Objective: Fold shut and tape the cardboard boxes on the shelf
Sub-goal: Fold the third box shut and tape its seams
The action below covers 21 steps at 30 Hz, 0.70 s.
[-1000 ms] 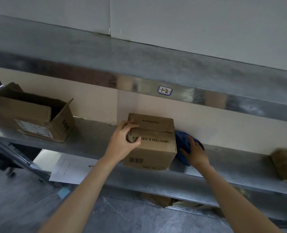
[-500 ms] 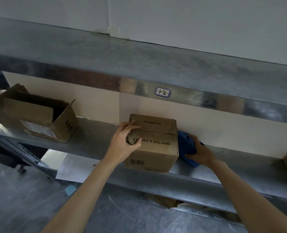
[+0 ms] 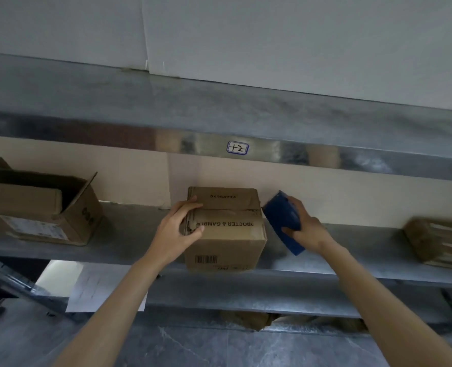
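Note:
A small cardboard box (image 3: 230, 234) with its top flaps folded down stands on the metal shelf (image 3: 129, 245), in the middle of the view. My left hand (image 3: 178, 229) grips its top left edge, fingers on the flaps and thumb on the front. My right hand (image 3: 308, 229) holds a blue tape dispenser (image 3: 283, 221) just right of the box, lifted off the shelf and tilted. An open cardboard box (image 3: 42, 210) sits on the shelf at the left. Another box (image 3: 439, 239), blurred, lies at the far right.
An upper shelf (image 3: 219, 112) with a label (image 3: 237, 148) overhangs the boxes. A beige back panel (image 3: 325, 192) closes the rear. A white sheet of paper (image 3: 95, 287) hangs below the shelf edge. Crumpled cardboard (image 3: 248, 319) lies on the level beneath.
My right hand has gripped the blue tape dispenser and lifted it up from the shelf beside the box. My left hand has stayed on the box's flaps.

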Available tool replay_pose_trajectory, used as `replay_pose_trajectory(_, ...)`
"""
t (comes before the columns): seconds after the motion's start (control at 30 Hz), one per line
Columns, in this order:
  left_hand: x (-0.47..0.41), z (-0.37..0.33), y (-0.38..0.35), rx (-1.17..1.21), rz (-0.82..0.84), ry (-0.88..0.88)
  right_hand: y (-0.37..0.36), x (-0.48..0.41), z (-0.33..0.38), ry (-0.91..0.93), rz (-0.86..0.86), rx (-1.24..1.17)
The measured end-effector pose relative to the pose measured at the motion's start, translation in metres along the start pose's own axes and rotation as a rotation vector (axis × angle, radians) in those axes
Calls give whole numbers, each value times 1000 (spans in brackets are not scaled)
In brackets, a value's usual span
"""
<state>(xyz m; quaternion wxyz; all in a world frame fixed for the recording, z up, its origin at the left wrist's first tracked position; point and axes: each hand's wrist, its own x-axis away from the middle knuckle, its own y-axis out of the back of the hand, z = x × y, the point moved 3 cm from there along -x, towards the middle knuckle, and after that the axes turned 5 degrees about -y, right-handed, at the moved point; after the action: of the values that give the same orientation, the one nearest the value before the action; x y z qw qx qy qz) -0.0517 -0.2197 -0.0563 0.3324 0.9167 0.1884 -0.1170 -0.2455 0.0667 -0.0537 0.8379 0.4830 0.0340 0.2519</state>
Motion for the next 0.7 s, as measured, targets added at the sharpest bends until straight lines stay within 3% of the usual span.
replay_pose_trajectory(0.17,2,-1,-1,71,2,4,31,36,32,98,-306,60)
replay_pose_trajectory(0.27,3,-1,0,133,4,33,42,52,61,231,-359,77)
replay_pose_trajectory(0.5,9,-2,-1,203,3,40,20,66,140,440,-227,193)
replay_pose_trajectory(0.7,5,-2,-2,237,16,55,-3,54,157,494,-73,297)
